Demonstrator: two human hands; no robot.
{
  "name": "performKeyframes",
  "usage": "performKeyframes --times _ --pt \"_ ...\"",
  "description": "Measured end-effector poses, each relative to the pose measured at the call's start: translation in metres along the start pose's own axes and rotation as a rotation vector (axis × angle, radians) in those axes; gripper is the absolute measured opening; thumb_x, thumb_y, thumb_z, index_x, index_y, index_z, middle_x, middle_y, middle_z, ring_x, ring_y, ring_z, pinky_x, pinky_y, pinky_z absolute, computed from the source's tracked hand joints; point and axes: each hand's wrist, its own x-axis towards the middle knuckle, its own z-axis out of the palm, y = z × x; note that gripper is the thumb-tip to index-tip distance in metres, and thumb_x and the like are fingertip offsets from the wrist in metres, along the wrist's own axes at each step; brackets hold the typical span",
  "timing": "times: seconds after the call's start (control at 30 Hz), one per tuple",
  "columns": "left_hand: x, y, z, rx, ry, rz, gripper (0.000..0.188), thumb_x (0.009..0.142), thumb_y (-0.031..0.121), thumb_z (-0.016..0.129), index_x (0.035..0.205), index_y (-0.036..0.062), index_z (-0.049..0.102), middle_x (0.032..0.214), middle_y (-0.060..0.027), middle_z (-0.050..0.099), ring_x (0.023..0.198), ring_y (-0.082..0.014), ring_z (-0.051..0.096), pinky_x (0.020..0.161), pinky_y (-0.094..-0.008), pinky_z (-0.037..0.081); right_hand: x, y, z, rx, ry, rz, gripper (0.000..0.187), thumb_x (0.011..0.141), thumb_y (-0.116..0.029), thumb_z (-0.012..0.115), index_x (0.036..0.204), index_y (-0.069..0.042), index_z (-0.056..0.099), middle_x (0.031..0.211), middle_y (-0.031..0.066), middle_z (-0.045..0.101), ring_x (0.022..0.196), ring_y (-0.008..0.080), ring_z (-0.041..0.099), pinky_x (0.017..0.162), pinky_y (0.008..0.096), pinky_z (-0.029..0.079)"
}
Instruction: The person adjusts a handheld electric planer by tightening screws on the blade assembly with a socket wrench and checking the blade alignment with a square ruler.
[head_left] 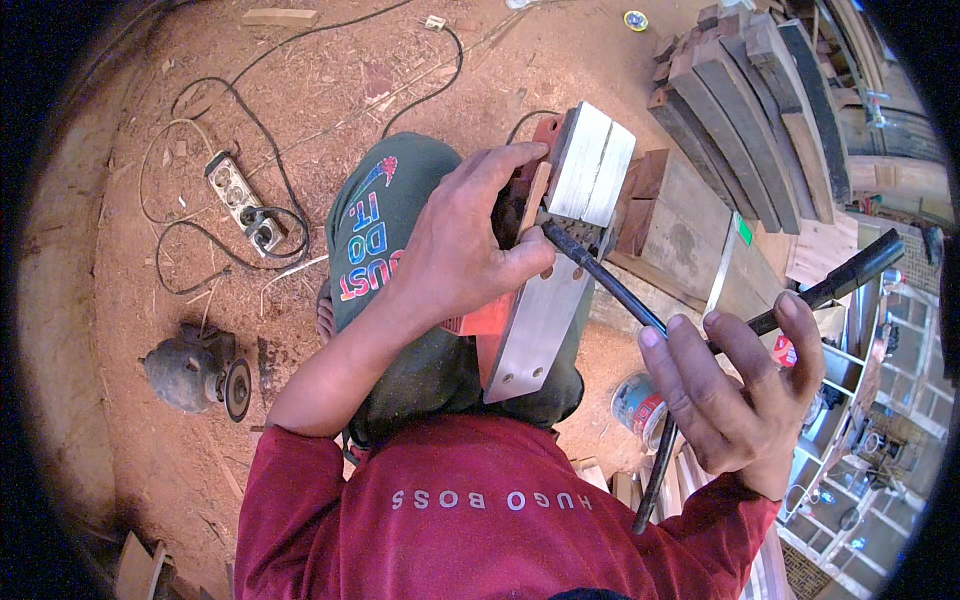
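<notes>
An electric planer lies upside down across my lap, its flat metal sole facing up and its orange body partly hidden. My left hand grips it near the middle, with the thumb by the cutter gap and the fingers over the far side. In my right hand is a black three-armed socket wrench, its fingers curled at the hub. One arm's tip reaches the cutter area beside my left thumb. Whether it sits on a bolt cannot be made out. The other two arms point to the upper right and down toward my sleeve.
An angle grinder and a power strip with cables lie on the dusty floor at left. Curved timber pieces are stacked at the upper right, near a thick wooden block. A can stands right of my knees.
</notes>
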Motion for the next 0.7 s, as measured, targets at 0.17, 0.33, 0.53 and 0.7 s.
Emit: performKeyframes --times 0.17,0.33,0.53,0.7 --pt "0.004 0.003 0.002 0.008 -0.024 0.0 0.067 0.069 0.015 0.078 0.131 0.0016 0.057 0.112 -0.0208 0.065 0.103 -0.0379 0.067 0.093 -0.0449 0.052 0.001 -0.001 -0.008 0.023 -0.057 0.055 0.03 0.078 -0.022 0.076 0.108 -0.019 0.075 0.1 -0.0081 0.068 0.091 0.0134 0.066 0.106 0.0543 0.045" --pt "-0.001 0.001 -0.001 0.025 -0.002 -0.005 0.067 0.069 0.016 0.078 0.131 0.0034 0.057 0.114 -0.0205 0.065 0.104 -0.0384 0.066 0.094 -0.0452 0.052 -0.01 -0.003 -0.002 -0.048 -0.021 0.013 0.031 0.078 -0.017 0.076 0.109 -0.022 0.076 0.103 -0.0101 0.069 0.098 0.0137 0.064 0.108 0.0557 0.044" --pt "0.0 -0.001 0.0 0.019 -0.003 -0.007 0.068 0.069 0.017 0.077 0.132 0.0036 0.057 0.117 -0.0213 0.064 0.107 -0.0389 0.065 0.095 -0.0457 0.052 -0.021 -0.005 -0.007 -0.074 -0.127 0.156 0.033 0.078 -0.018 0.077 0.11 -0.026 0.077 0.113 -0.0117 0.066 0.101 0.0151 0.062 0.111 0.0575 0.044" --pt "-0.001 -0.002 0.0 -0.023 -0.019 -0.058 0.07 0.067 0.018 0.078 0.133 0.0037 0.057 0.119 -0.0216 0.064 0.109 -0.0395 0.065 0.097 -0.0457 0.052 -0.021 -0.002 -0.002 -0.014 -0.103 0.106 0.031 0.077 -0.018 0.076 0.107 -0.023 0.078 0.109 -0.0099 0.068 0.097 0.0155 0.063 0.109 0.0594 0.045"
